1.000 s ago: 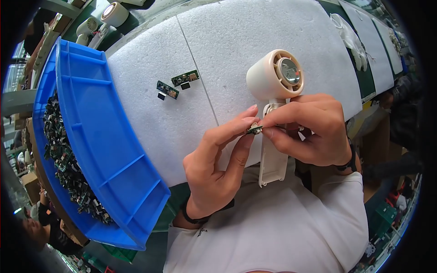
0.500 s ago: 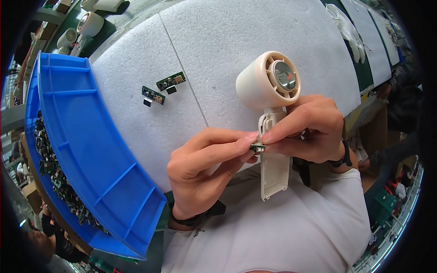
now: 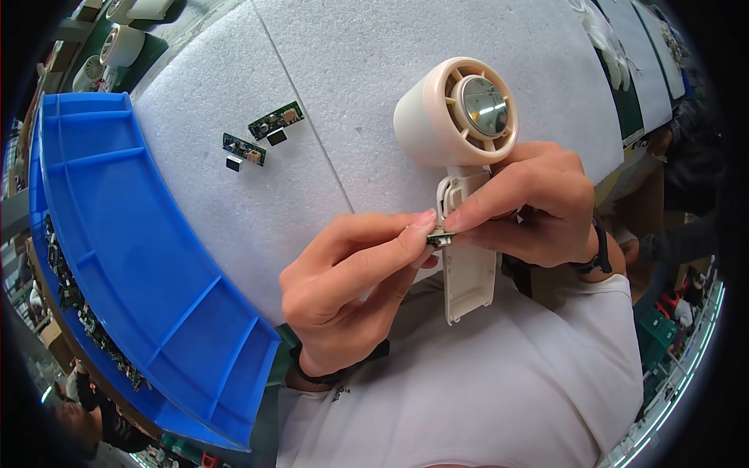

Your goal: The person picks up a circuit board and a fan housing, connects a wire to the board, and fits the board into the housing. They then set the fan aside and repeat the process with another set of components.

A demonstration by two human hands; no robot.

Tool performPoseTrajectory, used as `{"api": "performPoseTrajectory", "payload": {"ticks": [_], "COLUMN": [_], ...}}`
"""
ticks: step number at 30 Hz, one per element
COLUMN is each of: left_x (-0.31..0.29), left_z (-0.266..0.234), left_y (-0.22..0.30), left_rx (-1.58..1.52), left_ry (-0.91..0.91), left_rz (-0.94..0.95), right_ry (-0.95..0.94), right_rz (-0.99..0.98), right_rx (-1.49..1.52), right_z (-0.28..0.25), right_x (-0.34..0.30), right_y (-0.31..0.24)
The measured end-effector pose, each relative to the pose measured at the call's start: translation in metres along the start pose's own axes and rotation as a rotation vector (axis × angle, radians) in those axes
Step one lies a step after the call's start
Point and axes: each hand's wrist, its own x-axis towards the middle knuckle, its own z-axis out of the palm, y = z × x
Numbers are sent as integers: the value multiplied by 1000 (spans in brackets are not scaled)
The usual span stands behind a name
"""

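Observation:
A cream handheld fan (image 3: 421, 117) with a round, shiny-centred head stands tilted in front of me. Its handle shell (image 3: 468, 285) is opened, showing the hollow inside. Closed around the fan's neck side is my right hand (image 3: 538, 207), thumb and forefinger pinched at a small connector by the handle. My left hand (image 3: 351, 285) pinches a small green circuit board (image 3: 438, 240) by its edge, right at the right fingertips. The fingers partly cover the board and connector, so whether they are joined is hidden. Two more circuit boards, one (image 3: 276, 121) and another (image 3: 244, 150), lie on the white foam sheet.
A blue plastic bin (image 3: 133, 210) stands at the left, beside a heap of circuit boards (image 3: 74, 300). More cream fans (image 3: 122, 47) sit at the far left. White gloves (image 3: 605, 39) lie at the far right. Other people are at the right and lower left edges.
My view has shifted a little, so the bin and loose boards sit further left. The fan head has turned slightly and appears higher. Both hands keep their pinch.

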Motion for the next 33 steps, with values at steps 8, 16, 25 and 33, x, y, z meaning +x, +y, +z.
{"api": "performPoseTrajectory", "payload": {"ticks": [8, 16, 25, 33], "left_x": [0, -3, 2, -1], "left_z": [8, 5, 5, 7], "left_y": [-1, 2, 0, -3], "left_rx": [-66, -102, 0, 28], "left_ry": [84, 82, 50, 66], "left_rz": [0, -28, 35, 31], "right_ry": [21, 15, -109, -50], "right_rz": [89, 147, -51, -115], "right_rx": [31, 110, -140, -345], "right_z": [1, -10, -9, 10], "right_x": [-2, -11, -4, -9], "right_y": [-9, -17, -23, -24]}}
